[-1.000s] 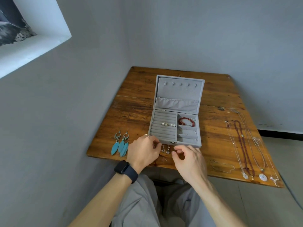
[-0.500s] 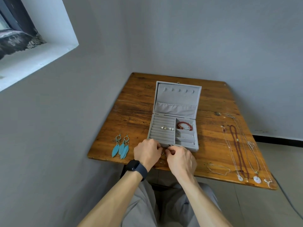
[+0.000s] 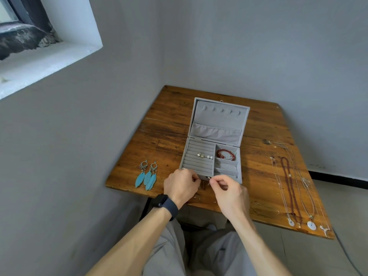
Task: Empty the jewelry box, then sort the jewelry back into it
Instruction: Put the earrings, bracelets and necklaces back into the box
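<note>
Low centre, the right hand (image 3: 229,193) pinches a tiny piece (image 3: 209,178), too small to identify. The left hand (image 3: 181,186) is curled beside it, its contents hidden. Both sit at the front wall of the open jewelry box (image 3: 219,124) mid-frame, with feather earrings (image 3: 148,175) to its left and necklaces (image 3: 292,188) to its right.

1. We wear a dark smartwatch (image 3: 159,203) on the left wrist, with a black, glossy, rounded-square face.
2. Its strap (image 3: 172,211) is a broad navy band that wraps the wrist closely.
3. Our left forearm (image 3: 129,242) and right forearm (image 3: 256,246) are bare all the way down to the bottom of the view.
4. Loose grey trousers (image 3: 211,255) cover our legs, and the cloth lies in soft creases.
5. A thin pale ring (image 3: 183,168) seems to sit on a finger of our left grip (image 3: 180,186), but it is too small to make out further.
</note>
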Available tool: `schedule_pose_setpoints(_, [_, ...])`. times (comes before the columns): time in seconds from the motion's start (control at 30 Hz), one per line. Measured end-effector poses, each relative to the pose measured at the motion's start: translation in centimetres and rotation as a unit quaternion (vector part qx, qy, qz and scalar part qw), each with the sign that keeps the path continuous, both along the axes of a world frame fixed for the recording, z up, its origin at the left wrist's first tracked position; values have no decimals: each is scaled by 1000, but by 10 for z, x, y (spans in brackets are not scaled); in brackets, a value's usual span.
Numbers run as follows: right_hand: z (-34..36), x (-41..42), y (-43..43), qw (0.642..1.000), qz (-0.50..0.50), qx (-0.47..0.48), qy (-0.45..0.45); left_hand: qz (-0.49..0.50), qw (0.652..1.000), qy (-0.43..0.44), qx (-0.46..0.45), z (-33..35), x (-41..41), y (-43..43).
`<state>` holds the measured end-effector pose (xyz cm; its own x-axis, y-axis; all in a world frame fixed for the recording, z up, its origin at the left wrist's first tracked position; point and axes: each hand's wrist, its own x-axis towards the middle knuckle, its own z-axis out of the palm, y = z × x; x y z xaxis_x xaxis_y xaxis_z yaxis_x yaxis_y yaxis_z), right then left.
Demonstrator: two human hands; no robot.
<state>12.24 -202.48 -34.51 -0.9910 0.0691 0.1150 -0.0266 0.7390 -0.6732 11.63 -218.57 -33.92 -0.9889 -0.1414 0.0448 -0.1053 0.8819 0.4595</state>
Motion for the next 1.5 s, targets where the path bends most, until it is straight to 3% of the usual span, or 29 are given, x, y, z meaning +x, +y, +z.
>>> schedule_pose_setpoints(0.17, [21, -27, 14, 1000, 15, 0, 18, -5, 997, 32, 70, 10, -6, -18])
schedule_pose_setpoints(0.67, [36, -119, -14, 983, 24, 180, -19, -11, 987, 95, 126, 23, -23, -46])
schedule_pose_setpoints(1.17, [48, -169, -38, 900, 97, 421, -59, 24, 991, 67, 113, 11, -27, -64])
schedule_pose_setpoints(1.3, [46, -173, -39, 901, 107, 417, -49, 23, 991, 71, 114, 12, -29, -66])
schedule_pose_setpoints(1.5, [38, -170, -31, 937, 87, 333, -50, 12, 993, 68, 98, 18, -32, -58])
